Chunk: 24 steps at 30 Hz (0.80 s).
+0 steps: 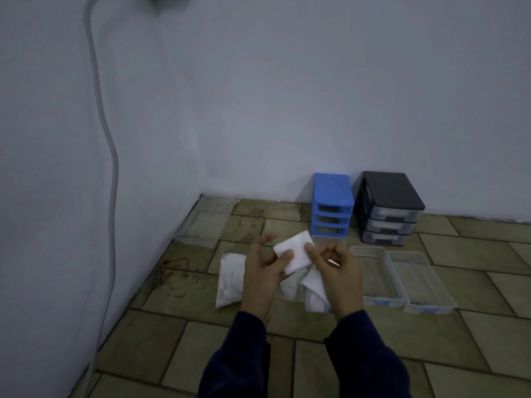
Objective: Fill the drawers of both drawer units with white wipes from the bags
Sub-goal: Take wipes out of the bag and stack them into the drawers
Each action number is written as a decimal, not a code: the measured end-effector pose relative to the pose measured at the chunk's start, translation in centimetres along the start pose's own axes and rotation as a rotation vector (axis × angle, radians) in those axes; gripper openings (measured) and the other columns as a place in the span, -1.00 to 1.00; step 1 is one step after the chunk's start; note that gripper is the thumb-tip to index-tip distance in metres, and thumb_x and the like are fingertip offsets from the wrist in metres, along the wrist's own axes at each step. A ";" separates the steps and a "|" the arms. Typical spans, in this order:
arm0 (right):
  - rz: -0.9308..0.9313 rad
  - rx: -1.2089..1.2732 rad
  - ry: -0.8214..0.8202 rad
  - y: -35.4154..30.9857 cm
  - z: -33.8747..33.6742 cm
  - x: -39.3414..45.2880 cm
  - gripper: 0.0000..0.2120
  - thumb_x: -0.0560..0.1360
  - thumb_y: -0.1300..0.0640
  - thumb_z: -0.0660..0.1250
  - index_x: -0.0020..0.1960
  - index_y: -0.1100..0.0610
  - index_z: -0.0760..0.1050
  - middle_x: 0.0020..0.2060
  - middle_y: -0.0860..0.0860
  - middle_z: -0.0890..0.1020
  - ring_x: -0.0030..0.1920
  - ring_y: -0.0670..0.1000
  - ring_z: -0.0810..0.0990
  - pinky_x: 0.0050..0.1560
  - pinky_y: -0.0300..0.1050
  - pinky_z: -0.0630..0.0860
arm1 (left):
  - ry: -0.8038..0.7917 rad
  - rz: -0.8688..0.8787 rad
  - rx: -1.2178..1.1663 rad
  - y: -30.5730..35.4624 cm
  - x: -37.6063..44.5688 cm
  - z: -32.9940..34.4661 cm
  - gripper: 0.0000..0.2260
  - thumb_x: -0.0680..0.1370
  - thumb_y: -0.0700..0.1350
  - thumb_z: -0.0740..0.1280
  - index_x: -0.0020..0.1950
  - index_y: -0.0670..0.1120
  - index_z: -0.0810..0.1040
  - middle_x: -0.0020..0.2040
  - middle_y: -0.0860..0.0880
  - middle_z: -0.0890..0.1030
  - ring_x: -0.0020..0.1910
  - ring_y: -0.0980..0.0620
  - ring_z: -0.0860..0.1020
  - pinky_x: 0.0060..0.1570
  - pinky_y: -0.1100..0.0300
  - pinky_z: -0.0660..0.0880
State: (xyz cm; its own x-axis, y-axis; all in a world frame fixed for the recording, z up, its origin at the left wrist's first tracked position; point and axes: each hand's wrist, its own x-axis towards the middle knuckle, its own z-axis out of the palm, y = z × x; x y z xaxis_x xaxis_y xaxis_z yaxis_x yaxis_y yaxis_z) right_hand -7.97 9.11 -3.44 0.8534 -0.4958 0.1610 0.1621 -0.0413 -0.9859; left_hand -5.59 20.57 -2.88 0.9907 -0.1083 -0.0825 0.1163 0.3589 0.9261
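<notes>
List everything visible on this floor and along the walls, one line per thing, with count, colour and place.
white wipe: 1, white, held up between both hands
bags of wipes: at least 2, clear with white contents, on the floor under the hands
empty clear bag: 1, transparent, flat on the floor near the corner
blue drawer unit: 1, blue, against the back wall, all three slots empty
black drawer unit: 1, black frame with clear drawers, right of the blue one
loose drawers: 2 clearly seen, clear with blue handles, on the floor at right; a third may sit behind the wipe
cable: 1, pale, running down the left wall
left hand: pinching the wipe
right hand: pinching the wipe
</notes>
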 end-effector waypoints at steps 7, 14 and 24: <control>0.328 0.414 0.110 -0.7 -1.3 1.0 -0.77 0.56 0.07 0.24 -0.24 0.14 0.37 -0.41 0.01 0.45 -0.38 -0.04 0.46 -0.33 -0.16 0.47 | 0.046 0.247 0.352 -0.9 0.5 -0.8 -0.65 0.50 -0.41 0.23 -0.40 -0.06 0.49 -0.36 0.08 0.56 -0.24 0.09 0.52 -0.18 0.15 0.46; 0.267 0.405 0.114 -0.8 -1.1 1.0 -0.92 0.57 0.20 0.21 -0.10 0.09 0.40 -0.16 0.07 0.54 -0.17 0.03 0.53 -0.15 -0.12 0.52 | -0.177 -0.052 0.325 -0.4 -0.1 1.3 -0.83 0.48 0.01 0.39 -0.24 -0.06 0.58 -0.27 0.02 0.59 -0.18 0.05 0.54 0.03 0.10 0.48; 0.202 0.288 -0.119 -0.6 -1.5 1.1 -0.72 0.37 0.18 0.38 0.07 0.12 0.52 0.05 0.07 0.62 0.05 0.07 0.60 0.09 0.00 0.56 | -0.085 0.006 0.266 -0.4 0.0 1.7 -0.88 0.49 -0.17 0.38 0.00 -0.10 0.64 -0.09 -0.09 0.69 -0.05 -0.04 0.63 -0.04 0.16 0.56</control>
State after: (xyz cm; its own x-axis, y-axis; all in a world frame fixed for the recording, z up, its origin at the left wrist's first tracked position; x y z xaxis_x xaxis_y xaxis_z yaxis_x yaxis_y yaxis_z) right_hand -7.86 7.32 -2.76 0.9312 -0.3642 -0.0144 0.1032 0.3015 -0.9479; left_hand -5.74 18.87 -2.67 0.9806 -0.1879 -0.0563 0.0769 0.1046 0.9915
